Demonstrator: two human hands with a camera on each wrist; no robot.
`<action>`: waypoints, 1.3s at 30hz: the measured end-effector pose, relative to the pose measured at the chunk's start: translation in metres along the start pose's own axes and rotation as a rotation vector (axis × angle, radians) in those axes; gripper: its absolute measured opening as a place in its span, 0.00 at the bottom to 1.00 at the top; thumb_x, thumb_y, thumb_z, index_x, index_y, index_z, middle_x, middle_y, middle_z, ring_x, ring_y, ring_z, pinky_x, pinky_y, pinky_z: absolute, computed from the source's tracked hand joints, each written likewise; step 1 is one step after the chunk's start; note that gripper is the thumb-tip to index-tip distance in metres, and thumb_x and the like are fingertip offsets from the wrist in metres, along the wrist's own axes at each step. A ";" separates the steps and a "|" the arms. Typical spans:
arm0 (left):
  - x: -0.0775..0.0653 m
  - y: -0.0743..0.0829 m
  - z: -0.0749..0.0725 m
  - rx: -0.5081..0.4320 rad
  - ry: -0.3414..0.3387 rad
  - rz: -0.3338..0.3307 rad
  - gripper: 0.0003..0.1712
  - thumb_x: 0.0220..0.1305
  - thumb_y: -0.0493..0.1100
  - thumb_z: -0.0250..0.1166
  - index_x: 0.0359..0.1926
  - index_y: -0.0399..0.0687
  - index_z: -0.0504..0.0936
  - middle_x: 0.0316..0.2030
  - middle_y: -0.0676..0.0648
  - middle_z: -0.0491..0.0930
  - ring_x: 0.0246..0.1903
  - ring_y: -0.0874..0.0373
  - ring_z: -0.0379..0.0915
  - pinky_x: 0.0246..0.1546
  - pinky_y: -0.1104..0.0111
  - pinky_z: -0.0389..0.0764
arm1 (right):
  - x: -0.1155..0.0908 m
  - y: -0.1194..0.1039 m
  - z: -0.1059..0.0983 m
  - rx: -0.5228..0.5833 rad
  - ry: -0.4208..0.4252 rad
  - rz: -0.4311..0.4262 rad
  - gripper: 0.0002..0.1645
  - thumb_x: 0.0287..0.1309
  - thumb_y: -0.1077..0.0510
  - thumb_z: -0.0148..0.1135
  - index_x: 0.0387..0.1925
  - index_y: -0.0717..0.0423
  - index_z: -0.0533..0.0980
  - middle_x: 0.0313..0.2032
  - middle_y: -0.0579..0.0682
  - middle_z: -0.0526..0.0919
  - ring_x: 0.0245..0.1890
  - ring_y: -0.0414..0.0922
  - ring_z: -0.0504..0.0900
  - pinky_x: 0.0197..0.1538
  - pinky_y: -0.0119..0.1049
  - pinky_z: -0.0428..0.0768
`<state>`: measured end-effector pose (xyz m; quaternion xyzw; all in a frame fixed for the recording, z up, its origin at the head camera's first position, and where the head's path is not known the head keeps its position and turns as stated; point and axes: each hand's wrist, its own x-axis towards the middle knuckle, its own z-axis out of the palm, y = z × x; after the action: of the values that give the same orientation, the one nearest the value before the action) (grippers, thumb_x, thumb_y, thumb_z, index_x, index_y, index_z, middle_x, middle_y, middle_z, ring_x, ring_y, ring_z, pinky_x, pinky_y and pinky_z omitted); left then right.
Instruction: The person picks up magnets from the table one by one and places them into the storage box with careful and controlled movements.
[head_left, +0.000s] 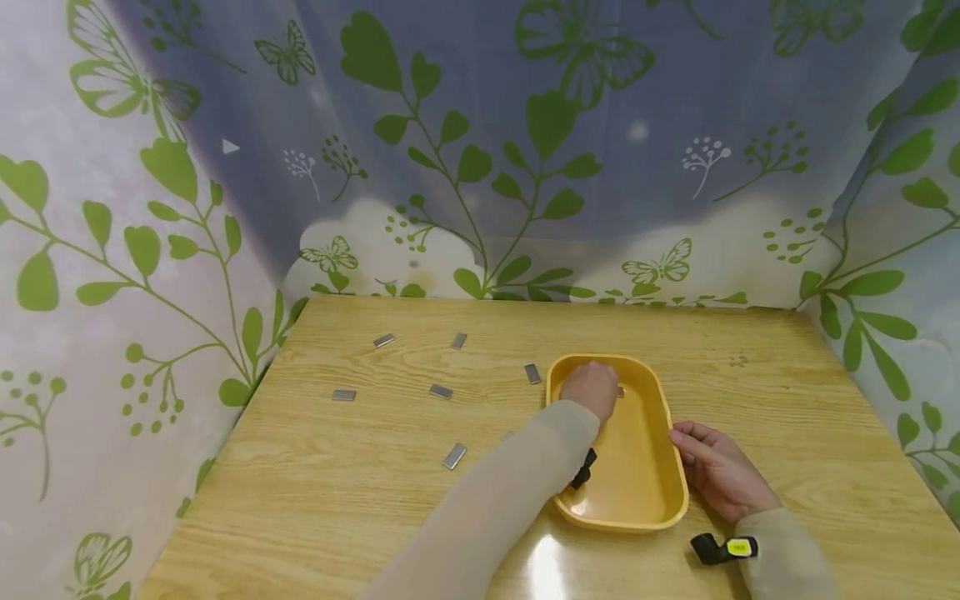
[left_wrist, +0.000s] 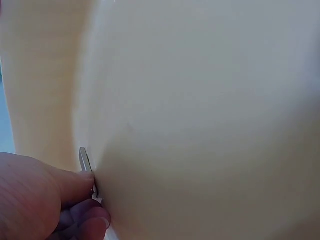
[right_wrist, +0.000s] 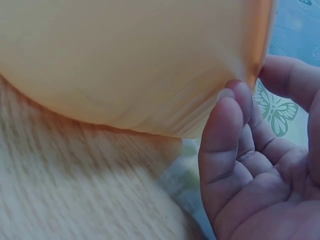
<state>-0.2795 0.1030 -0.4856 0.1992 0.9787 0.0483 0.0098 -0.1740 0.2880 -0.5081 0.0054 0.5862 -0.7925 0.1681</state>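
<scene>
My left hand [head_left: 591, 388] is down inside a yellow plastic tray [head_left: 632, 522], near its far left corner. Between thumb and fingers it pinches a thin, flat silver-grey metal piece [left_wrist: 85, 159], seen almost edge-on in the left wrist view; the lower part is hidden by the fingers. A small grey piece [head_left: 620, 392] shows just right of that hand in the head view. At the tray's right side, my right hand [head_left: 723, 471] holds the wall, thumb at the rim and fingertips [right_wrist: 222, 112] against the outer face.
Several similar flat grey metal pieces lie spread over the wooden table [head_left: 315, 492] left of the tray, among them one [head_left: 454, 456] near my left forearm and one [head_left: 532, 373] beside the tray. A leaf-and-butterfly patterned curtain [head_left: 480, 167] borders the table at the back and sides.
</scene>
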 end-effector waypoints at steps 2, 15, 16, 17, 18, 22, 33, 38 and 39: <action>0.000 0.001 -0.001 0.007 -0.002 0.006 0.10 0.66 0.38 0.62 0.26 0.55 0.82 0.24 0.57 0.81 0.19 0.66 0.71 0.23 0.72 0.75 | 0.000 0.000 0.000 -0.004 0.011 0.003 0.07 0.70 0.59 0.52 0.40 0.54 0.76 0.35 0.46 0.83 0.36 0.40 0.82 0.39 0.36 0.81; 0.000 0.001 -0.003 -0.009 -0.008 0.004 0.10 0.66 0.39 0.62 0.27 0.55 0.81 0.23 0.56 0.80 0.19 0.65 0.70 0.25 0.71 0.75 | -0.001 -0.002 0.003 -0.020 0.031 0.007 0.06 0.70 0.58 0.54 0.40 0.54 0.76 0.36 0.46 0.83 0.36 0.40 0.82 0.40 0.36 0.80; 0.000 0.001 -0.003 -0.015 -0.008 0.003 0.10 0.66 0.38 0.62 0.27 0.54 0.81 0.23 0.56 0.80 0.19 0.65 0.70 0.25 0.71 0.75 | -0.001 -0.002 0.004 -0.018 0.029 0.005 0.06 0.69 0.58 0.54 0.40 0.54 0.76 0.36 0.46 0.83 0.36 0.40 0.82 0.40 0.36 0.80; 0.000 0.001 -0.004 -0.020 -0.008 0.002 0.10 0.66 0.38 0.62 0.27 0.54 0.80 0.23 0.56 0.80 0.19 0.65 0.70 0.25 0.71 0.75 | -0.001 -0.002 0.004 -0.018 0.028 0.002 0.06 0.70 0.59 0.54 0.40 0.54 0.76 0.36 0.46 0.84 0.37 0.40 0.82 0.40 0.36 0.80; 0.000 0.001 -0.004 -0.024 -0.008 0.002 0.10 0.66 0.38 0.62 0.27 0.54 0.80 0.23 0.56 0.80 0.19 0.65 0.70 0.25 0.71 0.75 | -0.001 -0.002 0.004 -0.018 0.026 0.000 0.06 0.69 0.59 0.54 0.40 0.54 0.77 0.36 0.46 0.84 0.37 0.40 0.82 0.40 0.36 0.80; -0.001 0.000 -0.003 -0.041 -0.013 -0.006 0.09 0.65 0.38 0.62 0.28 0.54 0.81 0.24 0.55 0.80 0.20 0.65 0.71 0.25 0.71 0.75 | -0.001 -0.001 0.005 -0.019 0.028 0.000 0.06 0.69 0.59 0.54 0.40 0.54 0.77 0.36 0.46 0.84 0.36 0.40 0.82 0.40 0.36 0.80; -0.004 0.002 -0.007 -0.058 -0.038 -0.008 0.09 0.65 0.38 0.62 0.28 0.53 0.80 0.23 0.55 0.79 0.20 0.64 0.70 0.24 0.70 0.73 | -0.001 0.000 0.004 -0.005 0.023 -0.010 0.06 0.70 0.60 0.53 0.40 0.55 0.76 0.36 0.46 0.84 0.37 0.40 0.82 0.40 0.36 0.80; -0.003 0.002 -0.007 -0.078 -0.043 -0.004 0.11 0.66 0.37 0.61 0.26 0.52 0.79 0.20 0.55 0.76 0.19 0.64 0.67 0.23 0.70 0.71 | -0.002 0.000 0.003 -0.007 0.018 -0.017 0.06 0.70 0.59 0.53 0.40 0.55 0.76 0.36 0.46 0.83 0.37 0.40 0.82 0.40 0.36 0.80; -0.002 0.003 -0.006 -0.080 -0.044 -0.002 0.11 0.66 0.37 0.61 0.25 0.52 0.78 0.19 0.55 0.75 0.19 0.64 0.67 0.23 0.70 0.71 | -0.002 0.000 0.003 -0.007 0.019 -0.017 0.06 0.70 0.59 0.53 0.40 0.55 0.76 0.36 0.46 0.83 0.37 0.40 0.82 0.40 0.36 0.80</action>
<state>-0.2765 0.1038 -0.4791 0.1985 0.9758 0.0832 0.0392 -0.1718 0.2856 -0.5067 0.0071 0.5907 -0.7917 0.1559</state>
